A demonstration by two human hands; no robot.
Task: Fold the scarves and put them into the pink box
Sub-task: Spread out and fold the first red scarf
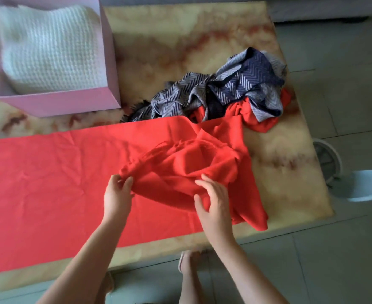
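Note:
A long red scarf (49, 183) lies spread flat across the marbled table, its right end bunched in a heap. My left hand (117, 194) pinches the left edge of that bunched part between thumb and fingers. My right hand (213, 205) grips the fabric at the heap's near right side. Behind the heap lies a crumpled grey and navy zigzag scarf (220, 88), partly on top of the red one. The pink box (71, 102) stands at the far left and holds a folded white knitted scarf (49, 47).
The marbled table (279, 150) ends near my body and at the right. Beyond its right edge, on the tiled floor, stand a round white fan (327, 161) and a pale blue object (369, 185). My feet (187, 262) show below the table edge.

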